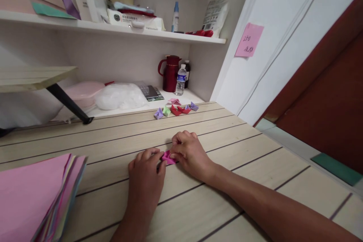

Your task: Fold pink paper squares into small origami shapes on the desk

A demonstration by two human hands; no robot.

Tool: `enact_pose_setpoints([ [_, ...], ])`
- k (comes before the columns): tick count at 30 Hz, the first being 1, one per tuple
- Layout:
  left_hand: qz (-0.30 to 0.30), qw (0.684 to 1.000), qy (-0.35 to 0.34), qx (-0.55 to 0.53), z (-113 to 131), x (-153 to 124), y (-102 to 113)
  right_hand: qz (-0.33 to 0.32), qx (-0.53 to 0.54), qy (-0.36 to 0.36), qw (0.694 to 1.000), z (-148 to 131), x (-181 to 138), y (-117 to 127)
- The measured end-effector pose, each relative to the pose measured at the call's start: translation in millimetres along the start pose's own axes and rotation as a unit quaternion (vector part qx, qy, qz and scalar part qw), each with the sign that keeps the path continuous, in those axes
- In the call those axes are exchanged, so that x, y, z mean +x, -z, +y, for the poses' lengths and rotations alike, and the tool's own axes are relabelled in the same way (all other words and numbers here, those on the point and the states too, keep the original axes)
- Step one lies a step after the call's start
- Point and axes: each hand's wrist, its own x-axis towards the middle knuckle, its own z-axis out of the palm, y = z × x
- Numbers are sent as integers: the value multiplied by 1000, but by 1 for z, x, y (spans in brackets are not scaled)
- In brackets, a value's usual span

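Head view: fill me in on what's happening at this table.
A person's left hand and right hand both pinch a small magenta folded paper against the wooden table. Several small folded paper shapes, purple, green, red and pink, sit at the table's far edge. A stack of coloured sheets, pink on top, lies at the near left.

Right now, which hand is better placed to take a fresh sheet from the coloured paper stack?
Probably the left hand. The paper stack lies on its side of the table, with bare wood between. The right hand pinches the pink folded piece and would have to cross over the left.
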Motion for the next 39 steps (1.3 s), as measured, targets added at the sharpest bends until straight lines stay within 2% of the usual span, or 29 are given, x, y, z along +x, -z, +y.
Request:
enact_pose_setpoints([
  [7, 4, 1000, -4, 1, -3, -1, -3, -10, 22, -31, 999, 1, 2, -1],
  [11, 30, 999, -9, 15, -3, -2, -4, 11, 26, -45, 999, 2, 3, 0],
  [20, 31, 999, -11, 12, -6, -1, -5, 46, 62, -52, 996, 1, 3, 9],
  [26, 36, 999, -11, 1, -5, -1, -5, 81, 134, -76, 985, 30, 3, 18],
  [32, 26, 997, 30, -66, -5, 0, 2, 18, 244, -71, 967, 59, -2, 27],
  [36, 40, 986, 62, -153, -9, 1, 4, -37, 274, -47, 960, 58, -4, 26],
  [39, 54, 974, 77, -207, -10, 2, 5, -48, 267, -19, 962, 53, -4, 24],
])
